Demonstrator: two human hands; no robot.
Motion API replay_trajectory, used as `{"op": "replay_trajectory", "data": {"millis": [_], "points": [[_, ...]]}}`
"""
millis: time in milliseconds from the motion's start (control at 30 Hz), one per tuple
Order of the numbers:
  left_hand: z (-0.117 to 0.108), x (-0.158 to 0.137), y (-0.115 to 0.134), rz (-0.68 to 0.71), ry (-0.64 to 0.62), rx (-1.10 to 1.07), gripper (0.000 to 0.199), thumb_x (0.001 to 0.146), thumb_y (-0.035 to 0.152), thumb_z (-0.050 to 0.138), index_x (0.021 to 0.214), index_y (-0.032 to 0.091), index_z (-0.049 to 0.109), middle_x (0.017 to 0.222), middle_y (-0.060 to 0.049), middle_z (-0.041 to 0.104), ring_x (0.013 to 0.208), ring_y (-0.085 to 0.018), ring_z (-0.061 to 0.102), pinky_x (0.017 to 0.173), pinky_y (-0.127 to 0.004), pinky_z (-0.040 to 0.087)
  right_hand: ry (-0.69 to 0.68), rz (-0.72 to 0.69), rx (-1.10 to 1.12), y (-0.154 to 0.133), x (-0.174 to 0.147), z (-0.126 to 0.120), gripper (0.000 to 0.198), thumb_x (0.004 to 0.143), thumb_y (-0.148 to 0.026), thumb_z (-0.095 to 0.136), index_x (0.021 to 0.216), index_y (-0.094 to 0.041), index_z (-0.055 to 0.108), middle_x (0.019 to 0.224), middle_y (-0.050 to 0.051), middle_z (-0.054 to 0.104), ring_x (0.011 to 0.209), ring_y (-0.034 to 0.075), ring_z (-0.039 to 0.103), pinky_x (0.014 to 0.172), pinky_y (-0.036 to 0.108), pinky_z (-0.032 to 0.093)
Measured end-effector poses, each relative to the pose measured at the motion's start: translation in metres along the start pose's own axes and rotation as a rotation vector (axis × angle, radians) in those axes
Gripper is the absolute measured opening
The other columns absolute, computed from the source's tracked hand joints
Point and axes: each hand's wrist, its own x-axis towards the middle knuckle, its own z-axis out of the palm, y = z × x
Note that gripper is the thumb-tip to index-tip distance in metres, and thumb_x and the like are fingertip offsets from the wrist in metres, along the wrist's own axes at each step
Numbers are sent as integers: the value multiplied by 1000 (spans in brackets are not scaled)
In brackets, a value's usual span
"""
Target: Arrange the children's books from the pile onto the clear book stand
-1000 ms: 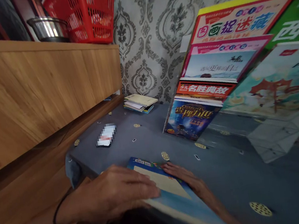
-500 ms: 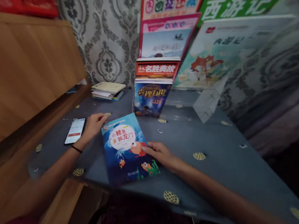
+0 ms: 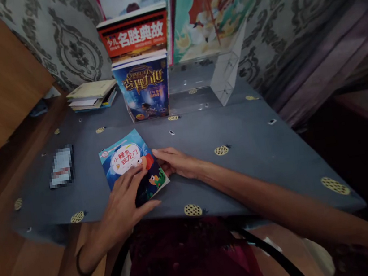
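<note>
A blue picture book [image 3: 125, 154] with cartoon fish and red Chinese lettering lies face up near the table's front edge, slightly turned. Across its lower left cover rests my left hand [image 3: 124, 200], open, fingers stretched out and thumb apart. My right hand [image 3: 177, 162] is closed at the book's right edge, thumb toward the cover, with the other fingers partly hidden beside and below that edge. The book's lower left part is covered by my left hand.
A phone [image 3: 61, 166] lies on the table at the left. Several books [image 3: 92, 95] are stacked behind it. Further back stands a clear display rack [image 3: 229, 71] with upright books, including a dark blue one [image 3: 147, 88]. A grey cloth with pineapples [image 3: 248, 165] covers the table.
My left hand has come from beyond the book's upper left corner onto its lower cover. My right hand remains at the right edge. The view has turned rightward and down.
</note>
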Motion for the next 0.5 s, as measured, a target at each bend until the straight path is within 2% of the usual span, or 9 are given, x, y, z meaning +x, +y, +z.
{"op": "replay_trajectory", "data": {"millis": [200,500], "points": [[3,2,6,-43,97,-35,53,95,53,57,142,29,48,148,-9,57,134,-29,56,109,-51,49,-119,-42,162,2,-2,-1,37,106,-43,47,104,-13,69,68,3,70,58,11,66,56,20,56],[-5,1,6,-35,73,-113,51,96,45,58,143,26,50,146,-10,59,132,-28,58,108,-49,51,-208,-65,179,3,-2,-2,42,102,-50,52,112,-11,66,73,4,71,60,12,68,60,24,60]]}}
